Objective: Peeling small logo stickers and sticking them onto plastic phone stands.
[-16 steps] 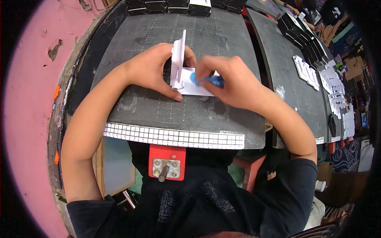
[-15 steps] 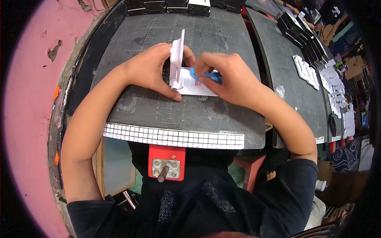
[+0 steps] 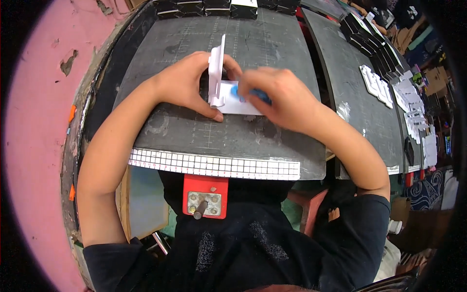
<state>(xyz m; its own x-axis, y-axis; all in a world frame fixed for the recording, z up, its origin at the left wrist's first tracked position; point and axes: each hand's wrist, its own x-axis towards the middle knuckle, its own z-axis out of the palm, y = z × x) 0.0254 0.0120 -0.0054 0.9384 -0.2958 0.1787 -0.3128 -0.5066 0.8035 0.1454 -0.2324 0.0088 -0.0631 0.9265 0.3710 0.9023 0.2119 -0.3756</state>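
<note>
Two bare hands are at work: the left hand (image 3: 187, 83) steadies one white bracket (image 3: 215, 73), and the right hand (image 3: 284, 100) is over one white plate (image 3: 234, 108). Bracket upright, plate flat at its right, both near the middle of the dark worktop (image 3: 194, 138); whether they form one piece cannot be told. Left fingers (image 3: 232, 67) curve round the far side, thumb at the near corner, gripping the bracket. Right fingers (image 3: 249, 82), blurred, are bent closed around one blue item (image 3: 261, 95), apparently a cloth.

Step in hand, as judged: rubbing the plate's upper face. The next move calls for a firm left hold against sliding and even pressure close to the bracket.

Count: one gridded strip (image 3: 214, 165) on the near edge; one red plate (image 3: 206, 184) below, its metal fitting (image 3: 206, 197) showing four bolt heads (image 3: 214, 211); two orange objects (image 3: 72, 113) by the pink wall (image 3: 34, 146). Black boxes (image 3: 216, 7) line the far edge, several, overlap and cropping preventing an exact count. White parts (image 3: 374, 86) on the neighbouring table (image 3: 357, 129) lie too close together to count.
</note>
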